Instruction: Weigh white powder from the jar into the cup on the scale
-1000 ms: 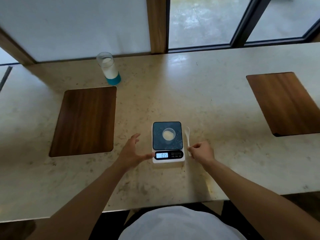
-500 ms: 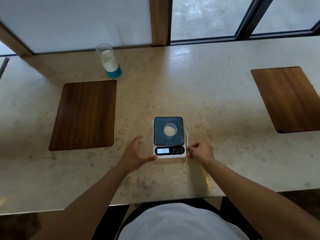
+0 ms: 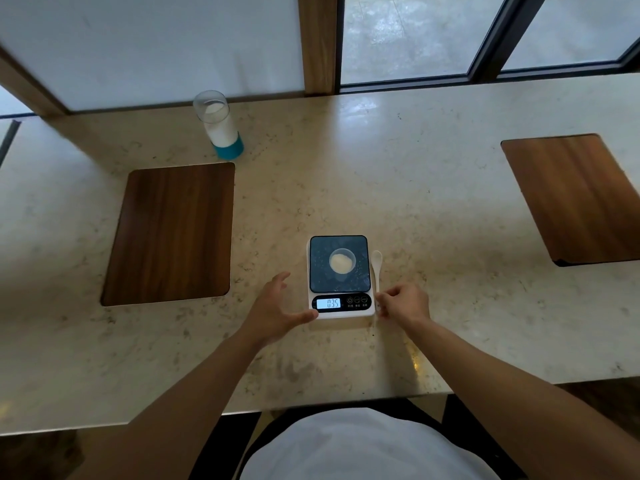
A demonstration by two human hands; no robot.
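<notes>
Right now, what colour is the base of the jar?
Teal blue; the jar above it is clear glass with white powder. Head view shows it.

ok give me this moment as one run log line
cup: on scale, powder inside | display: 035 | left hand: open, thumb at scale | right hand: pinching spoon handle | jar: far left, open

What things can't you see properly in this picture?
- Head view: the handle end of the white spoon is hidden under the right hand.
- The small labels under the buttons of the scale are too small to read.
- The brown mat is cut off by the right edge.
</notes>
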